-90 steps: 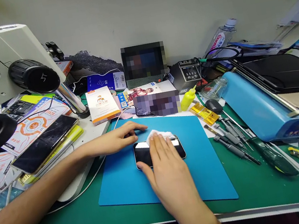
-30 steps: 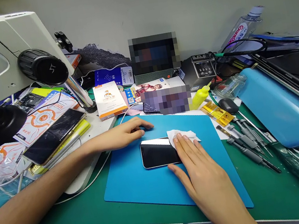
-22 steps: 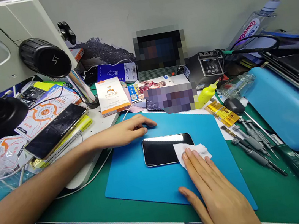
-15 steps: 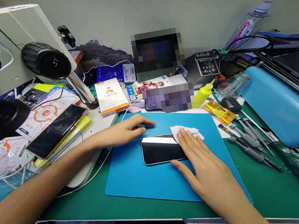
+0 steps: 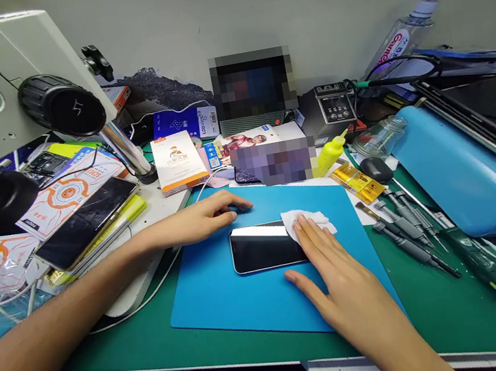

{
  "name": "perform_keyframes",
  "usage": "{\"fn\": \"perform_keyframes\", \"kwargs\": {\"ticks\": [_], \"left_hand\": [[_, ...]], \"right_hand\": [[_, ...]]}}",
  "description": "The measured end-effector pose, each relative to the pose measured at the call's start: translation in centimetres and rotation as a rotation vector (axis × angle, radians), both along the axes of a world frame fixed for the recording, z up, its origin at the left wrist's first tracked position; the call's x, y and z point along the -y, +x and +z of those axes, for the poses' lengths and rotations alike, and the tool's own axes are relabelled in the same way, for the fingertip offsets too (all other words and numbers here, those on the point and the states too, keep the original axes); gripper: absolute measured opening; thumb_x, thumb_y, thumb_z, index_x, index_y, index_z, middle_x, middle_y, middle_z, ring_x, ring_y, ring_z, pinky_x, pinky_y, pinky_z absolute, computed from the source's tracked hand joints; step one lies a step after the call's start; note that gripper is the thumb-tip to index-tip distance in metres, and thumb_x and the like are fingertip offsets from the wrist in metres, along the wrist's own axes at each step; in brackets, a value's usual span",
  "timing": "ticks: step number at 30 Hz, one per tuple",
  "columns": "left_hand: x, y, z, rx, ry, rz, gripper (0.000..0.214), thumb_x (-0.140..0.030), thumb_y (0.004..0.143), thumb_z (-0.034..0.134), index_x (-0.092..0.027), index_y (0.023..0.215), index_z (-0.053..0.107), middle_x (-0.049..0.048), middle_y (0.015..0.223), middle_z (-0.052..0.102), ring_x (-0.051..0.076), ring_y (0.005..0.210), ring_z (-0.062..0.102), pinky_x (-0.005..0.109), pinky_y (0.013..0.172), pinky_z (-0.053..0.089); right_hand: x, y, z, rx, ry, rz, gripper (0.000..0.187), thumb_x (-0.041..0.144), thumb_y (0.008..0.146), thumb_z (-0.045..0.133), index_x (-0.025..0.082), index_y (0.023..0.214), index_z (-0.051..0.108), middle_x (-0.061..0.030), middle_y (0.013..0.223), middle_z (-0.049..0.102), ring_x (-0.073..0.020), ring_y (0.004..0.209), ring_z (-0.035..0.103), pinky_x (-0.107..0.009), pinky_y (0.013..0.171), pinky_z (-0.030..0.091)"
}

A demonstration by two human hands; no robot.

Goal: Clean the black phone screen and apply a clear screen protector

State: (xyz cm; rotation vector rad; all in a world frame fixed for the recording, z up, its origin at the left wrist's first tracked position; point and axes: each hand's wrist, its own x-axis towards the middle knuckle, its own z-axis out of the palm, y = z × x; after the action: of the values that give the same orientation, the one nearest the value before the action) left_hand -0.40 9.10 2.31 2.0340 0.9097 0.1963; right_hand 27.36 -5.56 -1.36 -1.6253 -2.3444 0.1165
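A phone (image 5: 262,252) lies screen up on the blue mat (image 5: 231,307), a bright reflection along its upper edge. My right hand (image 5: 341,278) holds a crumpled white tissue (image 5: 326,223) under its fingertips, against the phone's right end. Its fingers are together and the thumb is apart, near the phone's lower edge. That end of the phone is hidden by the tissue and fingers. Beyond the phone's upper left corner, my left hand (image 5: 215,215) rests on the mat, holding nothing, with its fingers loosely bent and thumb apart.
A microscope stand (image 5: 41,75) looms at the left, with another phone (image 5: 86,223) on a stack beneath it. Boxes, including a white-and-orange box (image 5: 179,162), line the back. Screwdrivers (image 5: 406,228), a yellow bottle (image 5: 331,153) and a blue holder (image 5: 461,173) lie to the right.
The whole view has shifted slightly, with the scene moving a little left. My right hand and the tissue remain at nearly the same place on the phone; my left hand stays put.
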Motion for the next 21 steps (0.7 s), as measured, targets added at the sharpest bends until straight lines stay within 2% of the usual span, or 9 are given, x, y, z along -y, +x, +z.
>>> {"fn": "perform_keyframes", "kwargs": {"ticks": [2, 4, 9, 12, 19, 21], "left_hand": [[0.0, 0.0, 0.0, 0.001, -0.001, 0.000, 0.042, -0.040, 0.106, 0.046, -0.025, 0.144, 0.058, 0.0037, 0.154, 0.057, 0.022, 0.142, 0.053, 0.034, 0.121, 0.040], [0.0, 0.1, 0.0, 0.008, 0.000, 0.000, 0.042, -0.039, 0.106, 0.046, -0.024, 0.144, 0.058, 0.0042, 0.153, 0.058, 0.022, 0.141, 0.054, 0.033, 0.121, 0.040], [0.0, 0.2, 0.2, 0.002, 0.023, -0.006, 0.041, -0.035, 0.105, 0.046, -0.024, 0.142, 0.059, 0.0041, 0.150, 0.060, 0.022, 0.139, 0.055, 0.033, 0.120, 0.041], [0.0, 0.1, 0.2, 0.000, 0.027, -0.010, 0.041, -0.034, 0.105, 0.045, -0.025, 0.142, 0.059, 0.0040, 0.150, 0.060, 0.022, 0.139, 0.056, 0.034, 0.120, 0.041], [-0.1, 0.0, -0.1, 0.006, 0.013, -0.005, 0.042, -0.037, 0.105, 0.046, -0.024, 0.143, 0.058, 0.0042, 0.153, 0.058, 0.022, 0.141, 0.054, 0.035, 0.122, 0.040], [-0.1, 0.1, -0.1, 0.010, 0.016, -0.004, 0.042, -0.037, 0.105, 0.046, -0.024, 0.143, 0.058, 0.0045, 0.152, 0.059, 0.022, 0.140, 0.054, 0.035, 0.121, 0.040]], "right_hand": [[-1.1, -0.2, 0.0, -0.015, -0.023, -0.011, 0.075, 0.053, 0.108, 0.045, 0.016, 0.169, 0.023, -0.0112, 0.172, 0.030, -0.0301, 0.158, 0.033, -0.051, 0.127, 0.038], [-0.9, -0.2, 0.0, -0.018, -0.022, -0.012, 0.077, 0.054, 0.107, 0.046, 0.016, 0.170, 0.021, -0.0110, 0.172, 0.030, -0.0305, 0.158, 0.033, -0.052, 0.127, 0.038], [3.1, -0.1, -0.3, 0.020, 0.055, -0.015, 0.084, 0.054, 0.106, 0.049, 0.014, 0.171, 0.013, -0.0129, 0.172, 0.031, -0.0337, 0.157, 0.035, -0.051, 0.122, 0.045], [4.0, 0.0, -0.4, 0.055, 0.086, 0.001, 0.085, 0.054, 0.106, 0.049, 0.011, 0.170, 0.015, -0.0151, 0.171, 0.032, -0.0351, 0.157, 0.035, -0.050, 0.121, 0.047], [-0.3, -0.8, -0.6, 0.050, 0.079, -0.007, 0.086, 0.055, 0.107, 0.046, 0.011, 0.171, 0.009, -0.0168, 0.172, 0.030, -0.0338, 0.158, 0.032, -0.054, 0.124, 0.042], [-0.7, -1.1, -0.7, 0.047, 0.078, -0.017, 0.085, 0.055, 0.107, 0.045, 0.010, 0.170, 0.010, -0.0172, 0.172, 0.029, -0.0344, 0.159, 0.031, -0.056, 0.124, 0.041]]}}
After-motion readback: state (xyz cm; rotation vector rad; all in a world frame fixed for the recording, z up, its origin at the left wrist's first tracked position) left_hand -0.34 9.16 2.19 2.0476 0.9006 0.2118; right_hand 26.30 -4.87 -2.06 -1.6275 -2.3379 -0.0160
